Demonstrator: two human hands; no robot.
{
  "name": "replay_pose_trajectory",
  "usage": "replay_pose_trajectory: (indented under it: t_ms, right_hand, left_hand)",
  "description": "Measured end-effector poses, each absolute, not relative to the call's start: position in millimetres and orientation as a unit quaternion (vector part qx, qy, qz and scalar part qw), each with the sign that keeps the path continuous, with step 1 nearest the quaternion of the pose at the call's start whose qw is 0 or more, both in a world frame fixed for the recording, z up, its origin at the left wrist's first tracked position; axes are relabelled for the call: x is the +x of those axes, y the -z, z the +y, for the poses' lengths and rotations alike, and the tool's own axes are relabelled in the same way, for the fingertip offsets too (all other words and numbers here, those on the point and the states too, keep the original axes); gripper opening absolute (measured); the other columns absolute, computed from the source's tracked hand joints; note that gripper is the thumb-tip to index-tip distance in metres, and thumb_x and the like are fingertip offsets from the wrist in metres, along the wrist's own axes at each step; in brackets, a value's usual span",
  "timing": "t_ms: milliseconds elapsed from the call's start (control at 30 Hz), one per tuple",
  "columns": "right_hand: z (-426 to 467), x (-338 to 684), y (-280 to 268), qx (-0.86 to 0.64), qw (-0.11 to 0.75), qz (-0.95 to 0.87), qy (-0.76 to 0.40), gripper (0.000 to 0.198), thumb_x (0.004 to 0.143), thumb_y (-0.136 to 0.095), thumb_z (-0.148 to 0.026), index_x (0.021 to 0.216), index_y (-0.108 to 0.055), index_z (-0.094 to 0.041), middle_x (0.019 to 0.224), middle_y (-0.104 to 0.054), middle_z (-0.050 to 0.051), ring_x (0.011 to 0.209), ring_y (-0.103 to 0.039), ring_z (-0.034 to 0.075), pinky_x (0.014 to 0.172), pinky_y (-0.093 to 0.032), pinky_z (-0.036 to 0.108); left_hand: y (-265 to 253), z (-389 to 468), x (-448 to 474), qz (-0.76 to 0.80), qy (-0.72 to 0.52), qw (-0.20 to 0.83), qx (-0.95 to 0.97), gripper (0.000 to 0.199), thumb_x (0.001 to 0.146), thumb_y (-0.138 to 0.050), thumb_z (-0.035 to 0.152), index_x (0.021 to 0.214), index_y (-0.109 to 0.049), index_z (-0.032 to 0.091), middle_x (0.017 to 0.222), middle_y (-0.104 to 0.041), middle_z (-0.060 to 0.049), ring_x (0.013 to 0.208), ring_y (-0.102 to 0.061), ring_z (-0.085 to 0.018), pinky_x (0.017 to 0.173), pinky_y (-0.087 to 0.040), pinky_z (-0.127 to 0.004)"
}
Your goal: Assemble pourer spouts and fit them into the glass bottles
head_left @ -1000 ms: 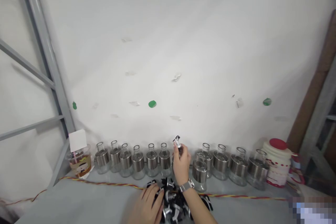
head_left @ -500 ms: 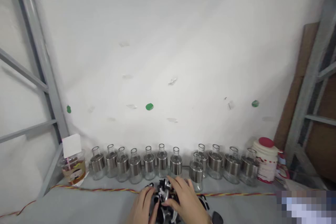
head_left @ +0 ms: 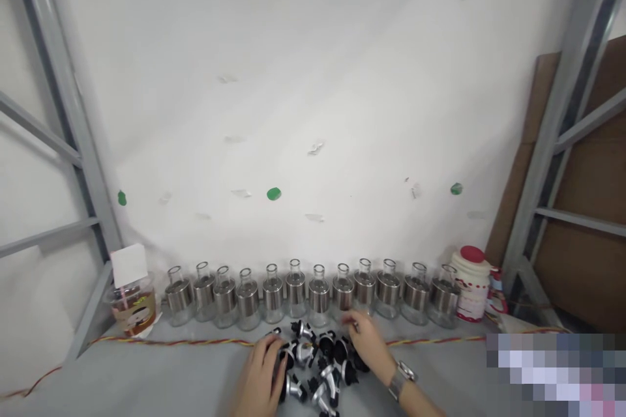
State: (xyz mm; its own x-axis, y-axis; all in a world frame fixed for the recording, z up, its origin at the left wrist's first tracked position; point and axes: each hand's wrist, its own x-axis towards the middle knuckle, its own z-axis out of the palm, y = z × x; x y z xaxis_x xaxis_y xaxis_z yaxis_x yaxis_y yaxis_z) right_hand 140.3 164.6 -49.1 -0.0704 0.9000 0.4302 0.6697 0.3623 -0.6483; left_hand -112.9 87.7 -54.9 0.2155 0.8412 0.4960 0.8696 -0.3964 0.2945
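Observation:
My left hand (head_left: 263, 374) rests at the left edge of a pile of silver-and-black pourer tops (head_left: 306, 353), its fingers spread loosely against them. My right hand (head_left: 366, 341), with a metal-banded watch on the wrist, is open with its fingers bent to the left. It hovers just beyond the pile's right side, close to the foot of a glass bottle (head_left: 343, 290) with a metal sleeve. Whether the fingertips touch that bottle I cannot tell. The bottle stands upright in a row of similar open-necked bottles (head_left: 272, 293). Some tops are hidden behind my hands.
A twisted red-and-yellow wire (head_left: 195, 342) crosses the grey shelf (head_left: 147, 381) in front of the bottles. A plastic cup (head_left: 134, 309) with brown drink stands at left, a white red-lidded container (head_left: 472, 283) at right. Metal frame posts (head_left: 542, 163) flank the white wall.
The bottle that stood forward of the row at right is now in the row's gap. My right hand has left the pile, moving up and right; my left hand stays at the pile.

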Motion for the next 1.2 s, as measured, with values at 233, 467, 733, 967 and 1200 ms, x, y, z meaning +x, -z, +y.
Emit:
replay_pose_trajectory:
  t_ms: [233,467,733,967,1200]
  right_hand:
    - [109,143,39,-0.52,0.326,-0.773,-0.16,0.024,0.08,-0.044,-0.022,0.098,-0.06,-0.022,0.095,-0.06,0.007,0.086,-0.058,0.022,0.078,-0.044,0.032]
    - [93,138,56,-0.521,0.234,-0.812,-0.119,0.037,0.078,-0.051,-0.022,0.114,-0.056,-0.019,0.11,-0.059,0.012,0.101,-0.055,0.026,0.089,-0.043,0.036]
    - [100,139,80,-0.592,0.25,-0.764,-0.057,0.054,0.086,-0.04,-0.039,0.132,-0.037,-0.012,0.139,-0.03,0.021,0.127,-0.028,0.034,0.1,-0.032,0.047]
    - [115,120,59,-0.501,0.18,-0.837,-0.131,0.057,0.081,-0.05,-0.017,0.134,-0.032,-0.028,0.145,-0.025,0.007,0.13,-0.023,0.023,0.105,-0.025,0.035]
    - [146,151,56,-0.437,0.226,-0.87,-0.025,0.049,0.078,-0.056,-0.012,0.124,-0.047,-0.027,0.127,-0.051,0.009,0.116,-0.047,0.024,0.096,-0.038,0.04]
  left_hand:
    - [50,87,-106,-0.444,0.153,0.224,-0.854,0.052,0.088,-0.039,0.039,0.136,-0.023,0.029,0.136,-0.043,-0.003,0.121,-0.041,-0.025,0.09,-0.045,-0.04]
    - [57,98,-119,-0.532,0.141,0.276,-0.788,0.05,0.088,-0.035,0.04,0.136,-0.022,0.03,0.136,-0.043,0.001,0.123,-0.039,-0.026,0.09,-0.041,-0.043]
    - [74,80,-67,-0.535,0.158,0.243,-0.794,0.064,0.081,-0.054,0.035,0.13,-0.016,0.049,0.134,-0.045,-0.002,0.123,-0.037,-0.031,0.096,-0.023,-0.059]
    - [59,87,-87,-0.62,0.137,0.061,-0.77,0.078,0.066,-0.061,0.054,0.131,-0.019,0.047,0.143,-0.029,-0.002,0.129,-0.02,-0.038,0.091,-0.016,-0.07]
    - [51,92,-114,-0.635,0.172,0.062,-0.751,0.063,0.081,-0.048,0.035,0.135,-0.015,0.039,0.144,-0.027,-0.006,0.133,-0.012,-0.028,0.098,-0.017,-0.061]
